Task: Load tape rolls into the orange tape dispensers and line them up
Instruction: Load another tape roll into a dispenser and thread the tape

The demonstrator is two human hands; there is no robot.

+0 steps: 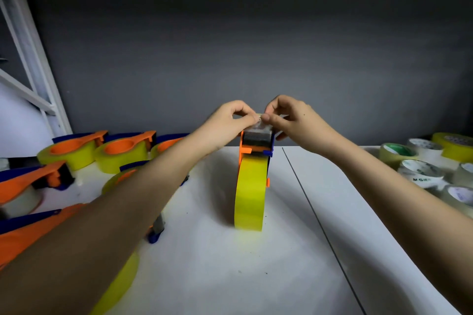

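"M&G" is being shown on a spare roll (pixel 419 174). The tape end (pixel 259 124) above the upright dispenser (pixel 256 151) is being pinched by the left hand (pixel 227 125) and right hand (pixel 294 123).

Centre tape roll (pixel 248 197) showing bright yellow-green, its dispenser (pixel 256 144) orange w/ blue tabs. Worktop (pixel 320 250) looking white, back wall (pixel 230 46) dark grey. Spare rolls (pixel 419 170) at right appearing clear/whitish, one w/ green core.
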